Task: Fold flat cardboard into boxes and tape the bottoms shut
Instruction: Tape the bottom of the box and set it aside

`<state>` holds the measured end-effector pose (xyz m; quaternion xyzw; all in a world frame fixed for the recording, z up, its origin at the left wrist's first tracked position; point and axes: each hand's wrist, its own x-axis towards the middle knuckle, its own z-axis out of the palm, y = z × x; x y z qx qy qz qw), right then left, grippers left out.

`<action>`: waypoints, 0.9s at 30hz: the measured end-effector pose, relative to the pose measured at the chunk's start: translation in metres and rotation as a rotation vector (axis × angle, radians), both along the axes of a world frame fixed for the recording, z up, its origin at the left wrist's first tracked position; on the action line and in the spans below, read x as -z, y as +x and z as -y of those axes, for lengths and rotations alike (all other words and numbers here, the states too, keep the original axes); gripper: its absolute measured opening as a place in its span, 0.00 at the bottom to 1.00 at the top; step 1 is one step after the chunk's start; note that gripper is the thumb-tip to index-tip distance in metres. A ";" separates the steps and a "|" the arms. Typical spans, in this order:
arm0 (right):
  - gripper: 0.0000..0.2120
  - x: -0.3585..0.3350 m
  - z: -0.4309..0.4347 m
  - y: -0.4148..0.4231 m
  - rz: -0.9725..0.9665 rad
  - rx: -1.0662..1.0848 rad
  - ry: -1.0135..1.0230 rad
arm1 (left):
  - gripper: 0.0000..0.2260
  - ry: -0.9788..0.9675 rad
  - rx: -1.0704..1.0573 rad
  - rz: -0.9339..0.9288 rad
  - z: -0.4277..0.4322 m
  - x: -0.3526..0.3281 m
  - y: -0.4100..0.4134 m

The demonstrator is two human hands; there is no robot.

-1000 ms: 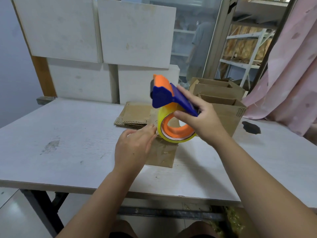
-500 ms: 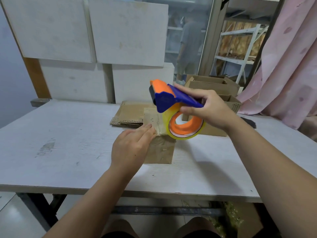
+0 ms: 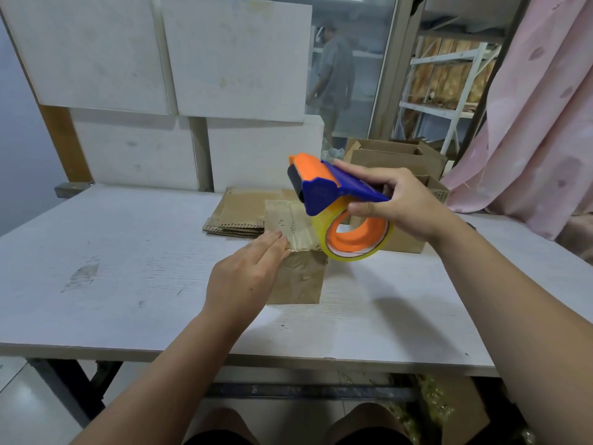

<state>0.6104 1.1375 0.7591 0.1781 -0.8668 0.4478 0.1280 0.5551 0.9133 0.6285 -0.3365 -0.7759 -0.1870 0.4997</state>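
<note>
A small cardboard box [image 3: 300, 277] stands on the white table [image 3: 128, 258] with clear tape across its top and down its near face. My left hand [image 3: 248, 273] lies flat against the box's left side, straight fingers touching the taped top edge. My right hand [image 3: 396, 202] grips the blue handle of a blue and orange tape dispenser [image 3: 327, 194], held in the air just above the box's right end. Its roll of clear tape [image 3: 356, 239] hangs beside the box's top right corner.
A stack of flat cardboard [image 3: 239, 213] lies behind the box. Several folded open boxes [image 3: 398, 159] stand at the back right. White panels [image 3: 224, 59] lean at the table's rear, a pink curtain [image 3: 542, 107] hangs at right. A person stands behind the glass.
My right hand has carried the dispenser to the right and a little lower, off the box top. My left hand stays against the box.
</note>
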 end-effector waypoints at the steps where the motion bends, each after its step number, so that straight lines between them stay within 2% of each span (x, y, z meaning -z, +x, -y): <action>1: 0.28 0.001 -0.002 0.001 0.004 0.000 0.001 | 0.10 0.001 0.001 0.003 0.000 0.000 0.000; 4: 0.29 0.002 -0.005 0.000 0.004 0.005 0.015 | 0.08 -0.022 -0.004 -0.023 -0.001 0.000 0.000; 8: 0.29 0.006 -0.010 0.002 0.022 0.017 0.069 | 0.11 -0.069 -0.017 -0.030 0.003 -0.001 0.000; 12: 0.29 0.022 -0.017 0.007 -0.002 0.043 -0.024 | 0.15 -0.082 -0.004 -0.017 0.003 0.000 -0.002; 27: 0.28 0.053 -0.027 0.005 0.014 0.065 -0.162 | 0.13 -0.128 -0.004 0.001 0.003 -0.004 0.000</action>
